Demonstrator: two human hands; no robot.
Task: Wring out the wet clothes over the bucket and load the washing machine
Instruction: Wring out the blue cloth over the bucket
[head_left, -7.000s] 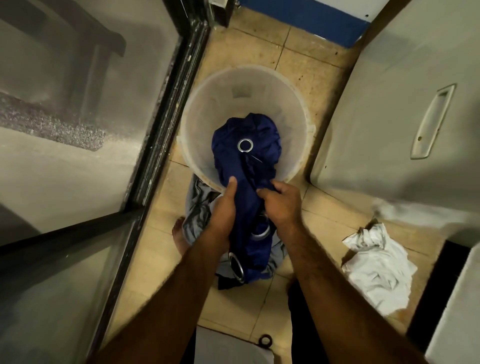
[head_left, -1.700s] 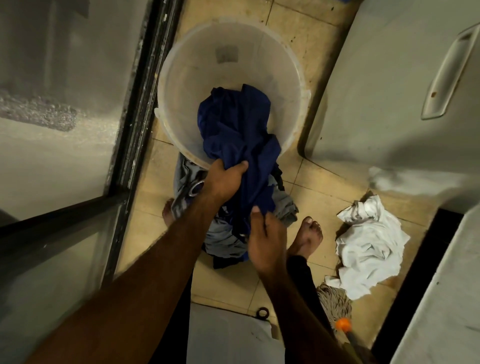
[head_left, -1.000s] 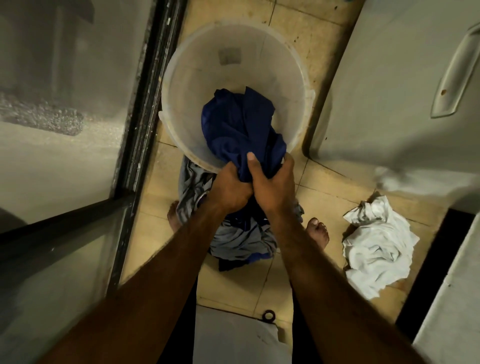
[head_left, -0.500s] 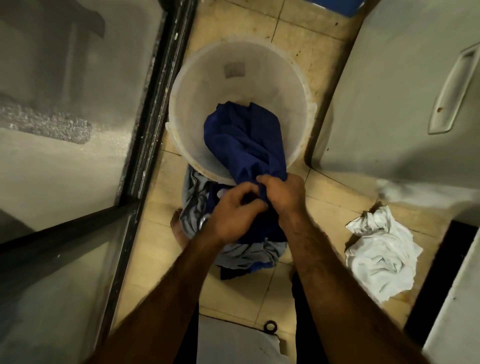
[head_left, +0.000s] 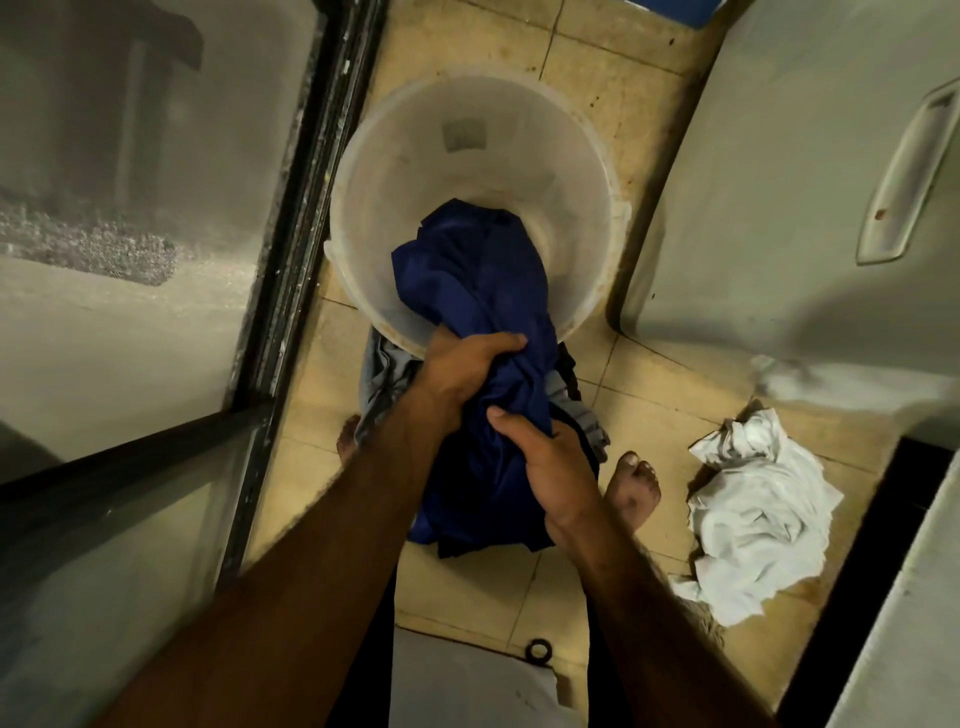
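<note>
Filling the space left of the bucket (head_left: 470, 111) is a frosted glass panel (head_left: 130, 286), whose dark frame (head_left: 311, 208) runs almost against the bucket's left wall. The bucket is pale, translucent plastic and stands on beige floor tiles (head_left: 613, 62). A grey cloth (head_left: 382, 374) hangs just below the bucket's near rim. Over it, a dark blue cloth (head_left: 467, 275) spills from inside the bucket across that rim and hangs down in front, bunched into a thick rope. The left hand (head_left: 457, 371) grips this blue cloth right at the bucket's near rim, fingers wrapped tight over the twist. The right hand (head_left: 558, 467) grips the same cloth lower down, on the person's side of the bucket, thumb pressed across the fabric. One bare foot (head_left: 634, 493) shows to the near right of the bucket, beside that hand. Further right of the bucket a crumpled white cloth (head_left: 753, 519) lies on the tiles, and a white cabinet (head_left: 779, 182) with a recessed handle (head_left: 906, 176) stands close by the bucket's right wall.
</note>
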